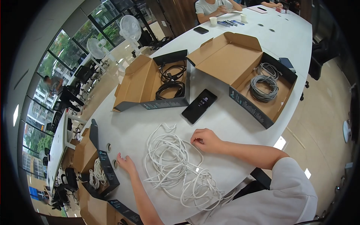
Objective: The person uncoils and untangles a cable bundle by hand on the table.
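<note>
A loose, tangled pile of white cable (170, 157) lies on the white table (131, 123) in front of me. At the pile's upper right my right hand (205, 140) has its fingers curled at a strand of the cable; whether they grip it is hidden. My left hand (126, 163) is left of the pile, fingers apart and holding nothing, near a round hole in the table. Beyond the pile lies a black phone (199, 106). Left of my left hand, an open box (108, 170) holds bundled white cable (98, 173).
Two open boxes stand farther back, one with black cables (170, 89), one with coiled grey cable (263, 88). Another box (123, 210) is at the lower left. People sit at the far end near paper cups (213, 21), pens and a second phone (201, 30).
</note>
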`<state>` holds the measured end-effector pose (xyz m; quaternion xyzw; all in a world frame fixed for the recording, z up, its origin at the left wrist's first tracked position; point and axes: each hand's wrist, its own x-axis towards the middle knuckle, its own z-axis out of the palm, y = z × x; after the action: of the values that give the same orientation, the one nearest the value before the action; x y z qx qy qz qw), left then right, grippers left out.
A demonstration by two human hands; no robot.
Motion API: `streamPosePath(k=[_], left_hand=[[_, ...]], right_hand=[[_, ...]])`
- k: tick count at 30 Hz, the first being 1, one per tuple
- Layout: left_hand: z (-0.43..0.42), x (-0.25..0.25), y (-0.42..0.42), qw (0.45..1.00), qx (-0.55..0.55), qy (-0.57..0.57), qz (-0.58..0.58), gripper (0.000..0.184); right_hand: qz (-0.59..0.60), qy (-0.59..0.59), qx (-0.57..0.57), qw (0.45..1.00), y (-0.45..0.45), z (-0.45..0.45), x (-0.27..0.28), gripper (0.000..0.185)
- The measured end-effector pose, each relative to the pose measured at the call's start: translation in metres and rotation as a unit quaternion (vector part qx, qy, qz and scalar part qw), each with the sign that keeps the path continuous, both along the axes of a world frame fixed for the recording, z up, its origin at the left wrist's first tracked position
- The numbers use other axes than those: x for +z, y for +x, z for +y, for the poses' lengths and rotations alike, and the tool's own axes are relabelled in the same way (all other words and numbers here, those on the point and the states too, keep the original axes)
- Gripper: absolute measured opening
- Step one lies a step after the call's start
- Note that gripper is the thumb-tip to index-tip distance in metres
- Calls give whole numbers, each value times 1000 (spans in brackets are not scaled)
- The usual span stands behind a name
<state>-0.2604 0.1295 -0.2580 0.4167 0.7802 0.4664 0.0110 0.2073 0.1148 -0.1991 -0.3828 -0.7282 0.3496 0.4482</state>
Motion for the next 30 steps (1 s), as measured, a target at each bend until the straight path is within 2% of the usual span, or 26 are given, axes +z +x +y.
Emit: streamPosePath(k=[3, 6, 16, 24, 30], left_hand=[[-11, 13, 18, 1000, -27, -10, 9, 46], [-13, 4, 7, 999, -41, 11, -8, 42], [-17, 11, 22, 998, -63, 5, 5, 39], [-17, 14, 26, 991, -49, -28, 122, 38], [-14, 1, 15, 989, -53, -8, 141, 40]], right_hand=[[0, 3, 0, 1000, -1, 1, -1, 8], [-4, 5, 2, 1000, -3, 2, 0, 8], [-29, 1, -2, 1000, -6, 7, -2, 7], [-30, -14, -1, 999, -7, 7, 0, 7], [-14, -31, 4, 999, -7, 5, 0, 8]])
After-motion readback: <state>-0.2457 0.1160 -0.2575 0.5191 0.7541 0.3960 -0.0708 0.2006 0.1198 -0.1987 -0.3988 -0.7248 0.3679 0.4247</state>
